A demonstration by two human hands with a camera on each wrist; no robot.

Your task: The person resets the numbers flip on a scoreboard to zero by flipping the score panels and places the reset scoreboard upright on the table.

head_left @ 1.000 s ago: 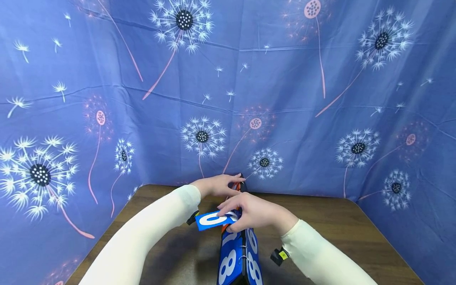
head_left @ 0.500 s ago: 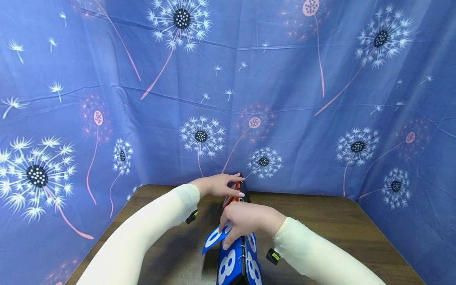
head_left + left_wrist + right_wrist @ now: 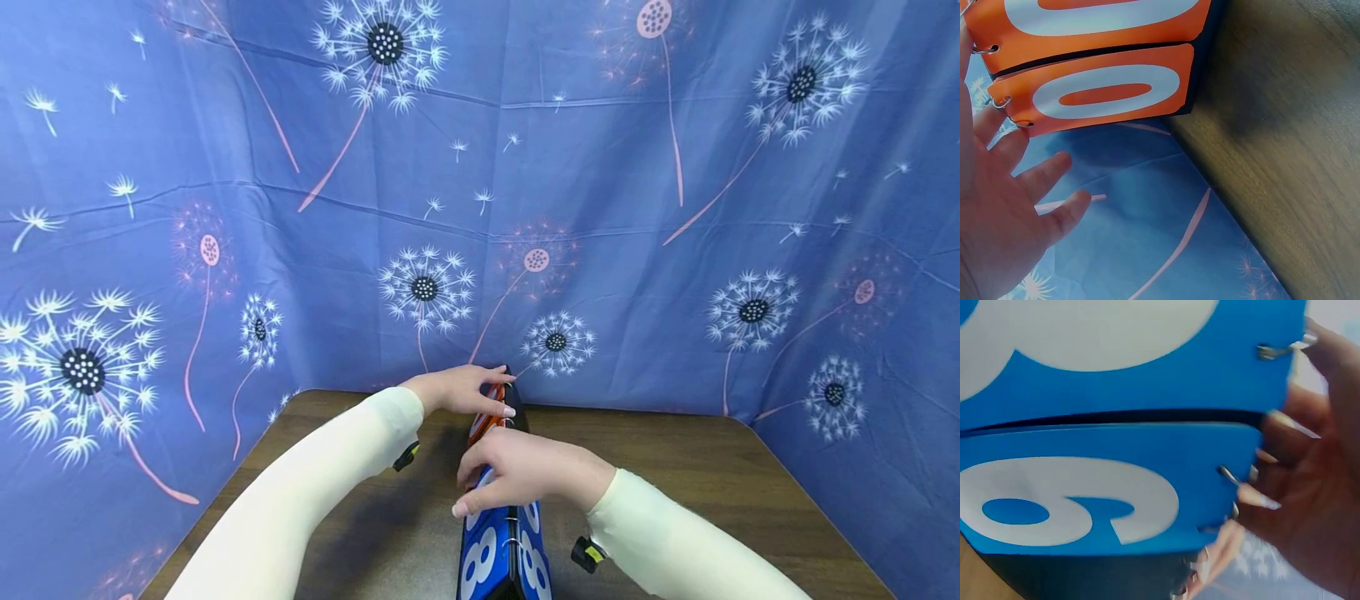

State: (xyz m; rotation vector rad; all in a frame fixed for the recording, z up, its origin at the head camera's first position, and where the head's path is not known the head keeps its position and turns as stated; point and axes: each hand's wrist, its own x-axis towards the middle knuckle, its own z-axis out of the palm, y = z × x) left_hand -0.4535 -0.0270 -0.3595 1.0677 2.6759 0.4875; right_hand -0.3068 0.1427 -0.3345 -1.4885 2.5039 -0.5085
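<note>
A flip scoreboard (image 3: 480, 565) shaped like a tent stands lengthwise on the table, its number cards hung on metal rings along the top ridge. My left hand (image 3: 468, 389) rests on the ridge at the far end, beside the orange cards, fingers spread. Its view shows orange cards with a white 0 (image 3: 1110, 94). Over the blue cards, my right hand (image 3: 525, 471) arches across the ridge, thumb and fingers apart. In the right wrist view its fingertips are right at the rings, next to a blue card with a white 6 (image 3: 1100, 487). Part of the near cards is hidden under this hand.
The brown wooden table (image 3: 637, 442) spreads on both sides of the scoreboard. A blue curtain with dandelion prints (image 3: 600, 167) hangs close behind its far edge and along the sides. Small dark wrist cameras (image 3: 587, 553) hang under both sleeves.
My right hand brought a lifted blue card with a white 0 down onto the scoreboard's left face and let go of it. The left hand stays on the far end of the ridge.
</note>
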